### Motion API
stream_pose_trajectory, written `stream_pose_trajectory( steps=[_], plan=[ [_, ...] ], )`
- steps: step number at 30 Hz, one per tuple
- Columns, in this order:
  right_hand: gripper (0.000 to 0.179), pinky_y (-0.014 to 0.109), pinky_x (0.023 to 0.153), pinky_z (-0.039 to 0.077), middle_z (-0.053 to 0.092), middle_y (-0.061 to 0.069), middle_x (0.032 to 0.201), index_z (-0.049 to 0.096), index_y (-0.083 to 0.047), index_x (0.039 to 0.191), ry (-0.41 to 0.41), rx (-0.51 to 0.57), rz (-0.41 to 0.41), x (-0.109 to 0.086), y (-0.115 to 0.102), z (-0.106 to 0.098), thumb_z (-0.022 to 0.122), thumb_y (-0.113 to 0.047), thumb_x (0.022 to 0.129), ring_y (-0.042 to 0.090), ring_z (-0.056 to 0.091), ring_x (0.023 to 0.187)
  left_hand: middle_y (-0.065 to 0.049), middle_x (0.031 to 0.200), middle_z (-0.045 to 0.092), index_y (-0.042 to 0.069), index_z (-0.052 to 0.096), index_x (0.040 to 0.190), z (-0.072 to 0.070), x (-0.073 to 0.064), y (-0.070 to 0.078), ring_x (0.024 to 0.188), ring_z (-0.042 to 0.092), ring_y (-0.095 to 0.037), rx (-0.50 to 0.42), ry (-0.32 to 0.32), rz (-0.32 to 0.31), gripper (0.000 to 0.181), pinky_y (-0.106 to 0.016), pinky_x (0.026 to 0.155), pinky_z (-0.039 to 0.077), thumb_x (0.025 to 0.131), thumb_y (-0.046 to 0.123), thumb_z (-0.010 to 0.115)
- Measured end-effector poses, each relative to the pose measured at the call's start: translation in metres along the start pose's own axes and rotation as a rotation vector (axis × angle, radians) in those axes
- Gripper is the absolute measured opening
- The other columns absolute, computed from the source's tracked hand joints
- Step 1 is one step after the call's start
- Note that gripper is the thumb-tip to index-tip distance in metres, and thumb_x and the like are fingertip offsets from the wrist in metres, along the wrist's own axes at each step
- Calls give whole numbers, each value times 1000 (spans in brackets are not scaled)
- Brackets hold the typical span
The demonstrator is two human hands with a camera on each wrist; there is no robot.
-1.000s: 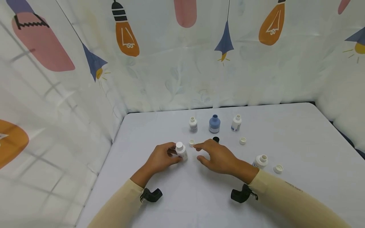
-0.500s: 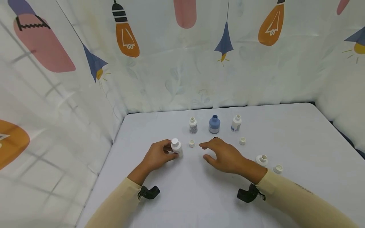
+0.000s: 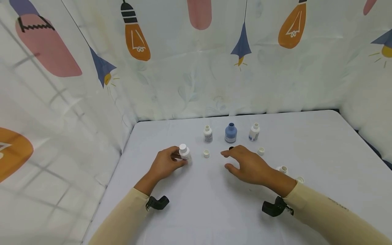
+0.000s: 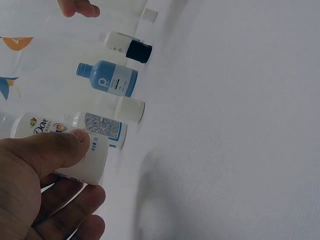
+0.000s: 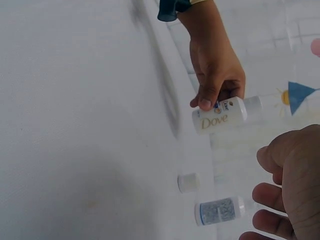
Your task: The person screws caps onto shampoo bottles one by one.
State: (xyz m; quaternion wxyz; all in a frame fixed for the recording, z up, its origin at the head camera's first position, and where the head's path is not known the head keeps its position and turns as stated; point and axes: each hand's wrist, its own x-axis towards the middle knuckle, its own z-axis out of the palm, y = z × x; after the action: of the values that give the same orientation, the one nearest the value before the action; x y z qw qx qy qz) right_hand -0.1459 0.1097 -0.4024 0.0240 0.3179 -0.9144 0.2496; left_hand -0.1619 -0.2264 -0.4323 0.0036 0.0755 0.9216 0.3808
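Fingers and thumb of my left hand point(image 3: 165, 162) grip a white Dove bottle point(image 3: 185, 153) with its white cap on. In the right wrist view the Dove bottle point(image 5: 220, 117) shows its lettering, and its shadow lies apart from it on the table. My right hand point(image 3: 249, 166) holds nothing; its fingers are spread and loosely bent above the table. Just beyond it a black cap point(image 3: 231, 148) is mostly hidden by the hand. Between the two hands lies a white cap point(image 3: 206, 154) with its hollow side up.
Along the back stand an uncapped white bottle point(image 3: 208, 135), a blue bottle point(image 3: 230, 133) and another white bottle point(image 3: 254, 132). A white cap point(image 3: 261, 151) lies before the last. Behind my right forearm are an open bottle point(image 3: 283, 169) and a cap point(image 3: 300, 179), partly hidden.
My left hand has moved left and slightly away with the Dove bottle, off from the middle white cap. My right hand has drawn back to the right, away from that cap, with nothing in it.
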Motion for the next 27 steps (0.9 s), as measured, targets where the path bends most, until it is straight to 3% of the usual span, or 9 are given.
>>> stream_pose_trajectory(
  steps=[23,27],
  plan=[
    [45,43,93,55,66,-1,126,65,-15,136,37,-3,0,-15,10,-25,78,-24,94,22,60,120,-5,115,71,9,66,126,-13,15,-14,102,70,-24,4,55,-21,46,-42,84,58,87,23,86],
    [45,42,89,57,66,1,126,65,-15,136,39,-4,10,-17,12,-29,78,-22,93,22,61,118,-7,116,71,8,66,126,-14,16,-16,103,70,-25,-11,72,-17,46,-42,85,57,87,23,85]
  ],
)
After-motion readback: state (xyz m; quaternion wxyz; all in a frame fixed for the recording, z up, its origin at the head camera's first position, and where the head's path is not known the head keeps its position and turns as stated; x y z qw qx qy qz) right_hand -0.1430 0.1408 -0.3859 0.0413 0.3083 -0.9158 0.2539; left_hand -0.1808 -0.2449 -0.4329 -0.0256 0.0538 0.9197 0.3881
